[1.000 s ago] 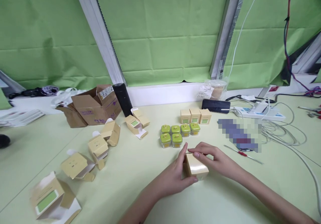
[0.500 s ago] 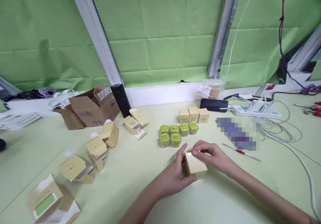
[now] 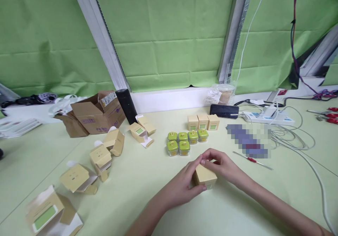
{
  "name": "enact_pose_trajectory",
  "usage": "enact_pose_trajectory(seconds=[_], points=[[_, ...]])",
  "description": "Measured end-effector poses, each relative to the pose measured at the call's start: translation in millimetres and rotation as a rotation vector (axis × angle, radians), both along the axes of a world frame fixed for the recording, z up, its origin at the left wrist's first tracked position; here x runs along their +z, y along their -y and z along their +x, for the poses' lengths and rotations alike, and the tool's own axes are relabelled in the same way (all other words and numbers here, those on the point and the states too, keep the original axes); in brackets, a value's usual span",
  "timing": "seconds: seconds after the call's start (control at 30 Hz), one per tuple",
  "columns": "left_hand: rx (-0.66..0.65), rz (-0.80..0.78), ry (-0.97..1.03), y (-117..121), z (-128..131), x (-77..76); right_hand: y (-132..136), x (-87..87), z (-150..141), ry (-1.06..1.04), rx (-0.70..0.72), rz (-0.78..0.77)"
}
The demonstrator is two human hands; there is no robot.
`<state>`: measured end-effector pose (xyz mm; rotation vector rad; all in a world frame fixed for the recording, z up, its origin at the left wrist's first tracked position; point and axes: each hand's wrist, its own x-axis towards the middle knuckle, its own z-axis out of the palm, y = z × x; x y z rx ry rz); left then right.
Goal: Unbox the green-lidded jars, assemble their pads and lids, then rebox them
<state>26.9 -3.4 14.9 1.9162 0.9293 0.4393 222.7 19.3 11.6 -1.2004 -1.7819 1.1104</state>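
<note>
A small cream cardboard box [image 3: 206, 175] stands on the table between my hands. My left hand [image 3: 186, 183] grips its left side, thumb at the near face and fingers at the far left edge. My right hand [image 3: 219, 162] holds the far top edge, its thumb pressed on the top. The fingertips of both hands meet at the far corner. Just beyond are several small clear jars with green lids [image 3: 184, 146], in two rows. Behind them, three closed cream boxes [image 3: 202, 122] stand side by side.
Several opened cream boxes [image 3: 75, 177] lie along the left. A brown carton [image 3: 97, 114] and a black cylinder [image 3: 126, 105] stand at the back left. On the right are a red-handled double-ended tool [image 3: 252, 160], a phone [image 3: 224, 111], a power strip [image 3: 269, 117] and looped cables.
My left fingers have moved in from upright to the box's far corner, against the right hand's fingertips. The box stays in nearly the same place.
</note>
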Motion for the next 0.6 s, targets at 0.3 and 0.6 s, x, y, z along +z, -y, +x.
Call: enact_pose_trajectory(seconds=[0.3, 0.6], points=[[0.091, -0.062, -0.009, 1, 0, -13.8, 5, 47.0, 9, 0.678, 0.395, 0.385], [0.044, -0.077, -0.247, 4, -2, -19.1, -87, 97.0, -5, 0.781, 0.142, 0.600]])
